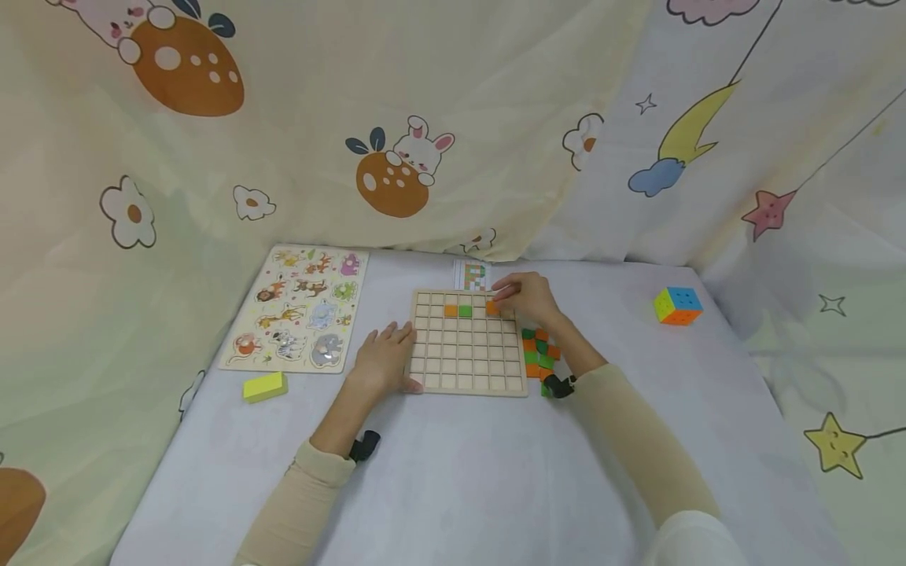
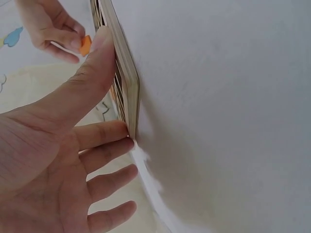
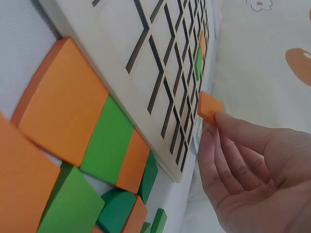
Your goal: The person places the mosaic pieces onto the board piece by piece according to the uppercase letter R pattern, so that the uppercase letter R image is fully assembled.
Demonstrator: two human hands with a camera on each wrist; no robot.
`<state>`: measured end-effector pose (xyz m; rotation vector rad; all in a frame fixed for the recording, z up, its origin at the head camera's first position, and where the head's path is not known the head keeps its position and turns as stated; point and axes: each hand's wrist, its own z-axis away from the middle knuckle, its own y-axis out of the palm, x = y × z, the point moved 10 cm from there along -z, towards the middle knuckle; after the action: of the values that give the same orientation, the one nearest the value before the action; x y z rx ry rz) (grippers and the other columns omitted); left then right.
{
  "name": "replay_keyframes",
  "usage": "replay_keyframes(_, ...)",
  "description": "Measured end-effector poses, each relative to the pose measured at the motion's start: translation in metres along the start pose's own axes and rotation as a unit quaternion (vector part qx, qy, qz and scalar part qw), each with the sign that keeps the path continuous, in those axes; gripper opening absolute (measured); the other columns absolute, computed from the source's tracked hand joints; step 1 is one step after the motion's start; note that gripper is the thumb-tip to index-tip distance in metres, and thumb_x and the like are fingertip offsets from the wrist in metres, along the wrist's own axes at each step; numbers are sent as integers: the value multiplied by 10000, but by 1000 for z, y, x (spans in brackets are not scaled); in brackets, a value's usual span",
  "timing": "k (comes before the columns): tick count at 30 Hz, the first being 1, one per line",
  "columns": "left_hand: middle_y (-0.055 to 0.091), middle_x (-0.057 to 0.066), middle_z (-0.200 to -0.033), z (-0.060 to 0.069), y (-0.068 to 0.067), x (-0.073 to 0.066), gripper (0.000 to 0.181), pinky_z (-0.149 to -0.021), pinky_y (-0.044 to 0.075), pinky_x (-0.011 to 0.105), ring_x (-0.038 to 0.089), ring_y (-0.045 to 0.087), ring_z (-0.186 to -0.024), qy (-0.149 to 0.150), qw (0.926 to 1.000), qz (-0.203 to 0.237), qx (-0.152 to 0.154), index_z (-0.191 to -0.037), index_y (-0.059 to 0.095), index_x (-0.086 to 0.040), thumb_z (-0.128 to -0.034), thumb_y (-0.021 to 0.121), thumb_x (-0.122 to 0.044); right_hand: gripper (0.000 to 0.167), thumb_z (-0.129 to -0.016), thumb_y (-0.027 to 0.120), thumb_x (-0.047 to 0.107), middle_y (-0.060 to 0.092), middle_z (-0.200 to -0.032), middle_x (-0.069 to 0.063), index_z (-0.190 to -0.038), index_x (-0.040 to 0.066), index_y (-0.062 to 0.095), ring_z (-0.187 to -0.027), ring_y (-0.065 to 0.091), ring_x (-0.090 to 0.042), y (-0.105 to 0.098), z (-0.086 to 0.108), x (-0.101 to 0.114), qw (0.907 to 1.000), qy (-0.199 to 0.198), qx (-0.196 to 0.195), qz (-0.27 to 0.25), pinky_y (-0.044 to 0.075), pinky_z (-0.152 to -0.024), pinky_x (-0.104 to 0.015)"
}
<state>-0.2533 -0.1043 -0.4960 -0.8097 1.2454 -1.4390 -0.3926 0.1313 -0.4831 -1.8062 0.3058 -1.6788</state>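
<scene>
Right hand [image 3: 257, 170], lower right, pinched orange tile [image 3: 210, 108] just right of centre. Wooden grid board [image 3: 114, 83] slanted across top centre. Loose orange and green blocks [image 3: 65, 102] crowded lower left.

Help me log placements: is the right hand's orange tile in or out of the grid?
Out: both wrist views show the right hand pinching the orange tile above the grid.

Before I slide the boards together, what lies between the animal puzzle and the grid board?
The left hand, touching the grid board, and bare tablecloth, in the head view.
</scene>
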Motion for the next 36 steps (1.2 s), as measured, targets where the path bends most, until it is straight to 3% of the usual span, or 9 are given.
replay_keyframes(16,343,154,-1674,-1,-3,-1,1118,-1248,272,586,379,288,-1554,-70,10000,22,-15,-1577,417,2,-714,920,-501,271,-874,842,48,795,-951,-72,-1133,56,764,-856,759,-214,25,-11,4,9996,-102,220,-135,632,-830,-380)
replay_keyframes(29,332,150,-1678,-1,-3,-2,1132,-1257,256,576,377,287,-1555,-111,9999,10,25,-1584,405,-2,-710,919,-507,240,-889,824,51,800,-966,-51,-1122,77,774,-917,740,-223,29,-6,6,9986,17,49,535,577,-945,-433)
replay_keyframes(36,335,150,-1678,-1,-4,-2,1121,-1254,266,574,374,294,-1553,-84,9999,-82,77,-1579,410,1,-723,904,-529,284,-882,828,42,794,-993,-85,-1159,33,769,-900,746,-244,21,1,13,9985,-179,31,513,600,-900,-447)
